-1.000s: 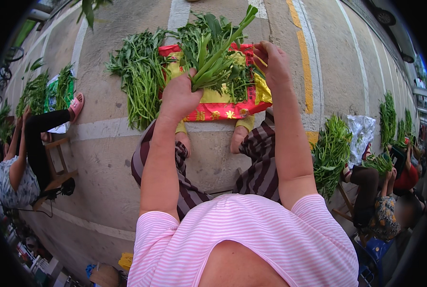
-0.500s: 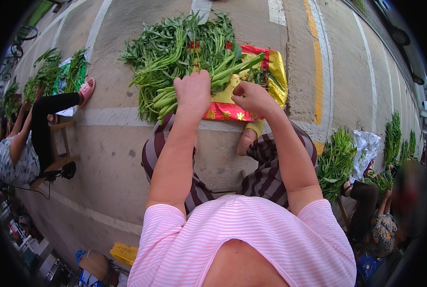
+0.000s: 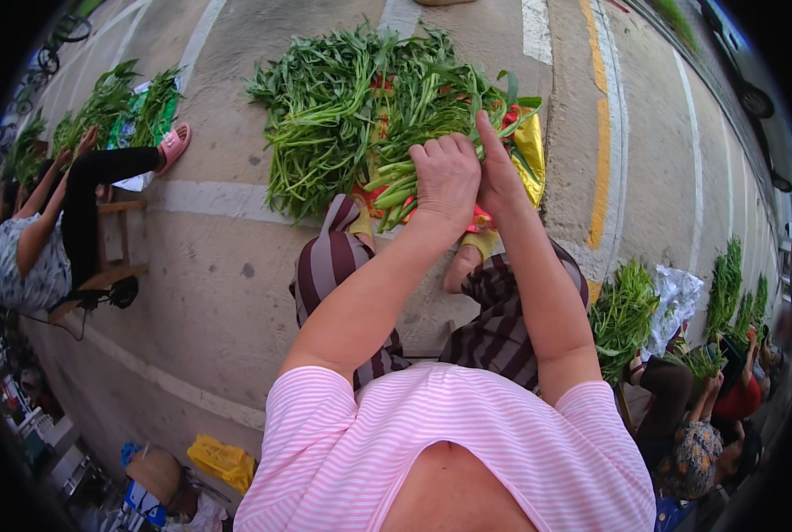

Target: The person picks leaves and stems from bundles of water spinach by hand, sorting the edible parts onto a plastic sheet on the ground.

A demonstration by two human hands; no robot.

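Note:
A bunch of leafy green stems (image 3: 398,190), which looks like water spinach, is clasped in my left hand (image 3: 446,180). Its pale cut ends point to the lower left and its leaves to the upper right. Pressed against the bunch's right side is my right hand (image 3: 500,174), with one digit stretched upward; its other fingers are partly hidden. Beyond my hands lies a wide heap of the same greens (image 3: 325,115). The heap rests on a red and gold plastic sack (image 3: 529,146), mostly covered by leaves.
My feet, in yellowish slippers (image 3: 481,241), are close to the sack. At left a person in pink slippers (image 3: 175,146) sits by more greens. At right stand another pile of greens (image 3: 624,310) and a silver sheet (image 3: 674,306), near seated people. A yellow bag (image 3: 222,463) lies behind at left.
My left hand has moved right with the bunch. My right hand has gone from curled and apart to touching the bunch's side. The whole view has shifted slightly.

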